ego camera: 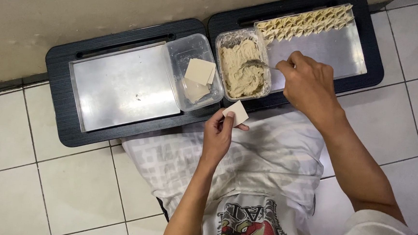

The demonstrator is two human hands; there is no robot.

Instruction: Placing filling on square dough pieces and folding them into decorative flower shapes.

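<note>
My left hand [217, 135] pinches a square wrapper [236, 113] at 6 o'clock of the filling tub [243, 66]. My right hand [307, 85] grips a spoon [256, 63] dipped in its pale paste. At 9 o'clock, a clear tub [195, 73] holds spare wrappers [199, 72].

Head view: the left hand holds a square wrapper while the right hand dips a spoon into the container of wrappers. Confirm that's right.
Not quite. In the head view the left hand holds the square wrapper, but the right hand dips the spoon into the container of pale filling, not the container of wrappers.
</note>
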